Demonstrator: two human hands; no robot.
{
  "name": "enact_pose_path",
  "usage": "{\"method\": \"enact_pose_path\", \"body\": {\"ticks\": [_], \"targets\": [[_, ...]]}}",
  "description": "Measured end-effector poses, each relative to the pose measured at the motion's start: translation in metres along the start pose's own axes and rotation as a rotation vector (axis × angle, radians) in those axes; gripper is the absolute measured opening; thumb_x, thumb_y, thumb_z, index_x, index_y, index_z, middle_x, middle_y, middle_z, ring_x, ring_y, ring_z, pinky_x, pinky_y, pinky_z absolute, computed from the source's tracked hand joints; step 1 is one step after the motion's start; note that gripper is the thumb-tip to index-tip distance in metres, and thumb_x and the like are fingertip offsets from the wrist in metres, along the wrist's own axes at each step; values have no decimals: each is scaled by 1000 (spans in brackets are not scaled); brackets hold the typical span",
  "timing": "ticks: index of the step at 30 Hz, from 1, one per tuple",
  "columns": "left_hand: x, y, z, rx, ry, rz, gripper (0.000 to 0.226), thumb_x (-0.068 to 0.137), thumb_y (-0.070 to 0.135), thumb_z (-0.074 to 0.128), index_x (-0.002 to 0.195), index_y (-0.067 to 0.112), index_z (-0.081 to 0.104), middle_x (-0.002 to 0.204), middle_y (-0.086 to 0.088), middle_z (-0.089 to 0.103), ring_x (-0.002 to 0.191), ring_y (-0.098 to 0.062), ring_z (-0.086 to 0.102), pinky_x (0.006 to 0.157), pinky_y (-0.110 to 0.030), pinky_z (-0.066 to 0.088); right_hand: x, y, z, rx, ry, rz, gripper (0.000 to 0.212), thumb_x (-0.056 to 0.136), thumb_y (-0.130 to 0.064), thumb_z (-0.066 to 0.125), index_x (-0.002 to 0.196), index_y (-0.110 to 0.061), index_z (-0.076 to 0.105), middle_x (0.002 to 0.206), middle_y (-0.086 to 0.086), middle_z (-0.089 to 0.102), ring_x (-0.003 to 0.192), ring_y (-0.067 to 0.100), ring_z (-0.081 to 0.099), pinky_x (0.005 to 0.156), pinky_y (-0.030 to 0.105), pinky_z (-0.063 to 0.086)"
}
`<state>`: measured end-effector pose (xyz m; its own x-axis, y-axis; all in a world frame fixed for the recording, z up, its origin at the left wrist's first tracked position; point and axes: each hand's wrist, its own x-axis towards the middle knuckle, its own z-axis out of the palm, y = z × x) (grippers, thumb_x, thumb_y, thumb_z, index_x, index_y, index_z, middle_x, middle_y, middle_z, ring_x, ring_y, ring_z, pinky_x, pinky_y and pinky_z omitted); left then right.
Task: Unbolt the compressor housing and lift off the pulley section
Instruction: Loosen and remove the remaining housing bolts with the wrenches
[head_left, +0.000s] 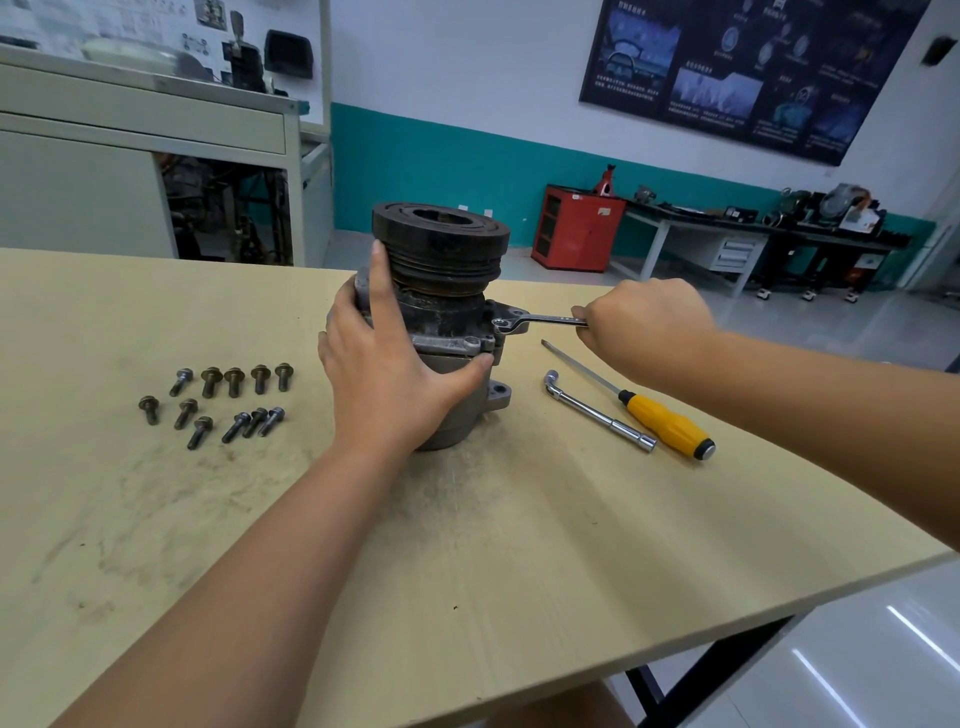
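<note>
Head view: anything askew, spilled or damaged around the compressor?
Nothing stands out. The compressor stands upright on the table, left hand steadying it, right hand holding the wrench at its flange. Loose bolts lie grouped to its left; only dark smudges mark the tabletop.

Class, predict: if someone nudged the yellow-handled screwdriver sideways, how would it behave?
The screwdriver would probably roll: its handle looks round and the table is flat. The L-shaped wrench beside it might stop it. Its metal shaft likely stays stiff.
</note>
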<state>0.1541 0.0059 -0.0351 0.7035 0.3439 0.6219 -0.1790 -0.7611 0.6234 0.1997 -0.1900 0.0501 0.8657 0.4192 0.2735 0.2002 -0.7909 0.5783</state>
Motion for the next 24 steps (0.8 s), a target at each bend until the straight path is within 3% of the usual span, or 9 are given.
{"method": "enact_pose_path", "body": {"ticks": [3, 14, 24], "targets": [[0, 0, 0, -2, -1, -4, 121, 62, 62, 73, 153, 24, 3, 145, -21, 29, 134, -37, 30, 112, -52, 26, 0, -1, -1, 12, 4, 1, 43, 102, -33, 34, 62, -22, 23, 57, 0, 39, 47, 14, 35, 43, 22, 24], [0, 1, -1, -8, -4, -4, 121, 62, 62, 72, 153, 23, 4, 145, -22, 28, 135, -37, 29, 112, -51, 26, 1, -1, -3, 12, 7, 13, 47, 103, -34, 30, 59, -20, 22, 56, 0, 38, 45, 13, 35, 42, 21, 22], [0, 1, -1, -20, -6, -3, 121, 62, 60, 75, 153, 23, 4, 145, -21, 29, 135, -35, 29, 112, -50, 26, 2, 0, -5, -30, 7, -4, 34, 103, -34, 27, 79, -15, 41, 56, -1, 37, 45, 11, 34, 42, 21, 19]]}}
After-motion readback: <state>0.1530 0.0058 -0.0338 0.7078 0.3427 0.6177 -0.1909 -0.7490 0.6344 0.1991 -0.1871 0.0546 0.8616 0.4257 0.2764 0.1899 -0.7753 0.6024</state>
